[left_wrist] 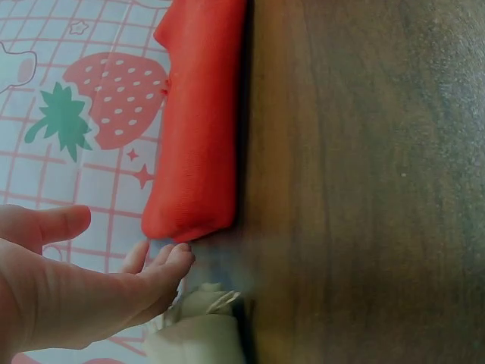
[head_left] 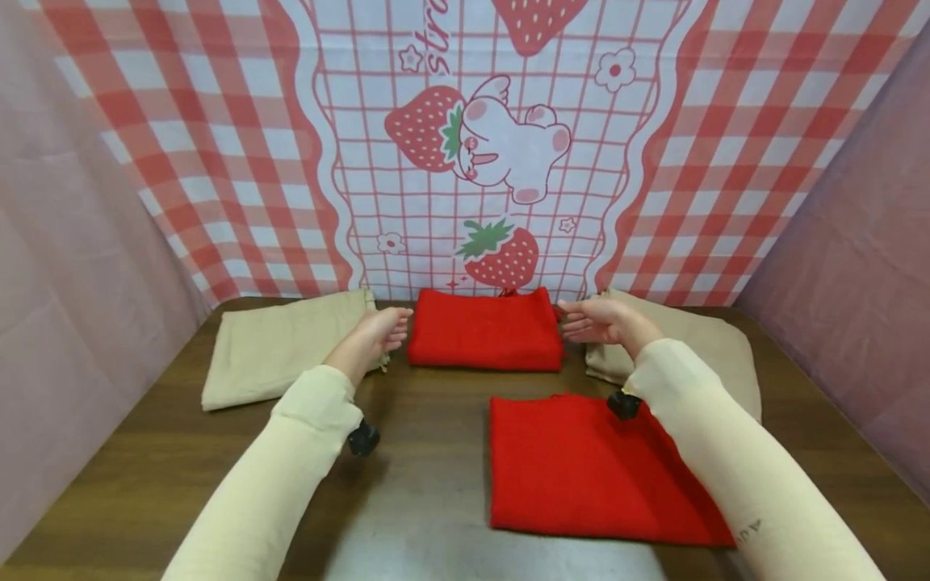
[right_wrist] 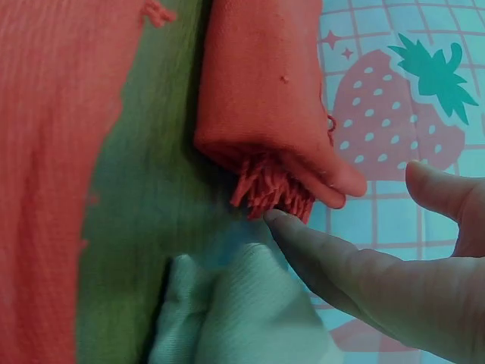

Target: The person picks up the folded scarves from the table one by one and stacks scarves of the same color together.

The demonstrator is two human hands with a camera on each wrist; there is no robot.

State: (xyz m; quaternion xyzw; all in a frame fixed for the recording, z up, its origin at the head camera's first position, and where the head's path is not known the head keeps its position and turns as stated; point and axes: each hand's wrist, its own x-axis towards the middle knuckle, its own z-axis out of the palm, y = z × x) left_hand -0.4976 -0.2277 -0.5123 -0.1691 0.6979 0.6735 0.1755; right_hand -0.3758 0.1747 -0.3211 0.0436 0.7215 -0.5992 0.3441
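A folded red scarf (head_left: 485, 331) lies at the back middle of the table, against the printed cloth. At its left end is my left hand (head_left: 383, 329), fingers extended; in the left wrist view the fingertips (left_wrist: 182, 254) are close to the scarf's end, and contact is hard to tell. My right hand (head_left: 601, 320) is at the other end, with straight fingers (right_wrist: 303, 235) by the red fringe (right_wrist: 276, 189). Neither hand grips anything. Beneath or behind the hands lie a folded beige scarf (head_left: 283, 347) on the left and another beige folded cloth (head_left: 697, 339) on the right, partly covered by my arm.
A larger folded red cloth (head_left: 574, 476) lies at the front right, partly under my right forearm. The brown table (head_left: 429, 452) meets a strawberry-printed hanging cloth (head_left: 501, 161) at the back. Pink curtains (head_left: 80, 202) hang at both sides.
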